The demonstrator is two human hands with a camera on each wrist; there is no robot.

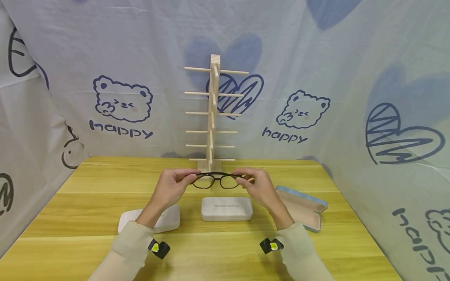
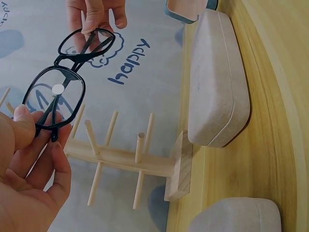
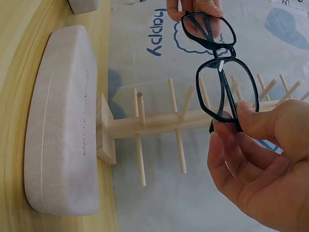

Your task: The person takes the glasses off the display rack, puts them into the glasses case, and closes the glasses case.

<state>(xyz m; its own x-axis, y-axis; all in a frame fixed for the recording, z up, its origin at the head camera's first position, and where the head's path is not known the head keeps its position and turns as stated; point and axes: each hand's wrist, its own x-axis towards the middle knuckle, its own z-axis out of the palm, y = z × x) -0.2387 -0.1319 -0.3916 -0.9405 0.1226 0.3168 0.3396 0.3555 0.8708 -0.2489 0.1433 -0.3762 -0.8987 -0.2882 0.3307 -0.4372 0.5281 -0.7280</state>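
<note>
A pair of black-framed eyeglasses is held up between both hands, in front of the foot of a wooden peg stand. My left hand pinches one end of the frame between thumb and fingers. The other end is pinched by my right hand. In both wrist views the temples look folded behind the lenses. Below the glasses lies a closed white glasses case with lettering on its lid. The stand's pegs carry nothing.
Another white case lies at left, partly behind the left forearm. At right, a blue case stands open, partly hidden by the right forearm. A printed cloth hangs behind and beside the wooden table.
</note>
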